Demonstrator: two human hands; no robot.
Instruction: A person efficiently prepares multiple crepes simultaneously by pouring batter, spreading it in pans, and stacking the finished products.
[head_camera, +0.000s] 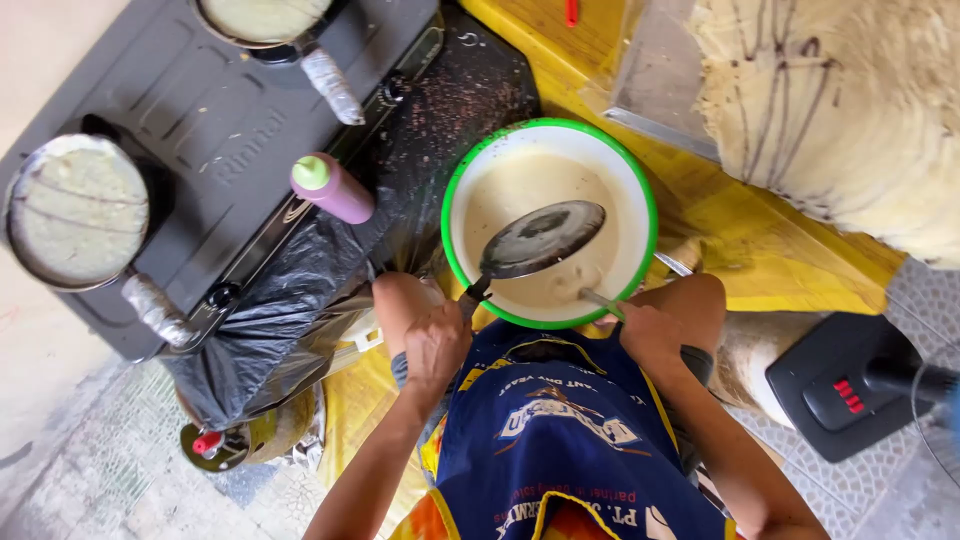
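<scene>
Your left hand (437, 345) has its fingers wrapped shut around the handle of the small pan (540, 238), which hangs tilted over the bowl (455, 180) of pale batter (520, 190); the bowl sits on the yellow counter (745, 235) right in front of you, beside the black stove (220, 120). Your right hand (650, 335) is closed on the thin handle of a utensil (598, 299) whose far end dips into the batter near the bowl's near rim. Keep the pan over the middle of the bowl so any drips fall back in, and hold the tilt steady from the wrist. Stir low and slowly so nothing slops over the green rim, and mind the squeeze bottle (333, 188) standing just beside the bowl. Two pans (78, 210) on the stove already hold pale rounds, so glance at them as you work
</scene>
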